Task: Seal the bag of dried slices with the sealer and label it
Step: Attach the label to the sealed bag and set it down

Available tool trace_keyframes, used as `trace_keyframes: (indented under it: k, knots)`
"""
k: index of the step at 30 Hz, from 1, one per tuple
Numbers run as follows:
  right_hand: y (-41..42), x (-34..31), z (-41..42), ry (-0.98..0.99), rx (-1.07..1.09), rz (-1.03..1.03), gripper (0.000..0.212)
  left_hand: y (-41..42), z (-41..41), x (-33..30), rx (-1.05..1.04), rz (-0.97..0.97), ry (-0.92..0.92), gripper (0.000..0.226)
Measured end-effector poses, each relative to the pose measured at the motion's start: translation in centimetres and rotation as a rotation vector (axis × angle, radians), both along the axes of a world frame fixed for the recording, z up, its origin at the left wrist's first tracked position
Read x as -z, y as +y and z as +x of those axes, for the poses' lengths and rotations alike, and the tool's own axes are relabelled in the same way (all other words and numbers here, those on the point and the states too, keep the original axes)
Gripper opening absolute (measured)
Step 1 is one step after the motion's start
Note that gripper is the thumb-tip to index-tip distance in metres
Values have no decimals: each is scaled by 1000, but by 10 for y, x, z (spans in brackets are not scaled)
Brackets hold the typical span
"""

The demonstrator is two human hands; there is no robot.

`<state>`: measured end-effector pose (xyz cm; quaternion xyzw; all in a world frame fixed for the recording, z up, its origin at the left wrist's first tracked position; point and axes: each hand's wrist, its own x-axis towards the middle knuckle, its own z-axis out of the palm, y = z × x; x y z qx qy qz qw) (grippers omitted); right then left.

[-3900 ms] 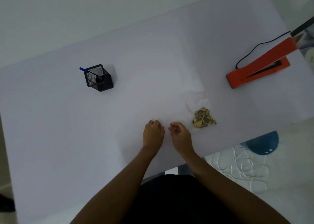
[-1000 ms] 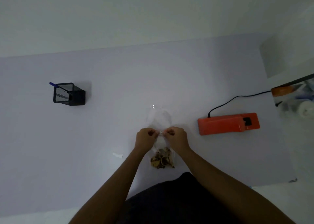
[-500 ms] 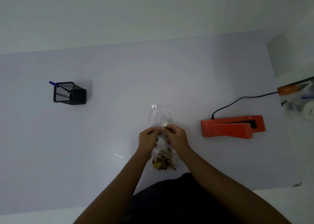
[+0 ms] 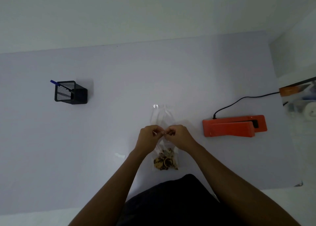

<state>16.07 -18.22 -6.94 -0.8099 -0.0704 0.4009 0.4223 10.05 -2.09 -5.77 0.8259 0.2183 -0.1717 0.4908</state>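
A clear plastic bag [image 4: 162, 117] lies lengthwise on the white table, its dried slices [image 4: 165, 162] bunched at the end nearest me. My left hand [image 4: 148, 136] and my right hand [image 4: 179, 135] meet above the bag's middle, fingertips pinched together on a small white label [image 4: 155, 133] held between them. The orange sealer [image 4: 234, 126] sits shut to the right of my hands, its black cord [image 4: 239, 100] running off to the right.
A black mesh pen holder [image 4: 71, 93] with a blue pen [image 4: 54, 82] stands at the far left. A small white scrap [image 4: 120, 155] lies on the table [image 4: 119, 75] left of my left forearm. Clutter shows past the table's right edge.
The small white label stood up between my fingertips half a second ago; now both hands have closed around it, slightly lower and closer over the bag. The sealer's arm stays down.
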Motion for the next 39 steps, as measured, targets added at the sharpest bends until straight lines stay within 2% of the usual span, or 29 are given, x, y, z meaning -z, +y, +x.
trace_keyframes:
  k: [5, 11, 13, 16, 21, 25, 39]
  knots:
    - [-3, 8, -5, -39, 86, -77, 8, -6, -4, 9, -174, -10, 106, 8]
    - [0, 11, -14, 47, 250, -48, 25, -14, -14, 10, -473, -297, 189, 9]
    - [1, 13, -16, 96, 276, -20, 27, -17, -16, 8, -519, -335, 208, 9]
    - [1, 17, -17, 112, 306, -8, 23, -19, -18, 10, -509, -277, 211, 7]
    - [7, 17, -15, 12, 247, -80, 12, -17, -15, 12, -330, -4, 179, 11]
    - [11, 16, -14, -58, 194, -119, 6, -16, -10, 9, -272, 118, 228, 11]
    - [15, 21, -16, -89, 206, -195, 9, -20, -2, 6, -247, 200, 295, 12]
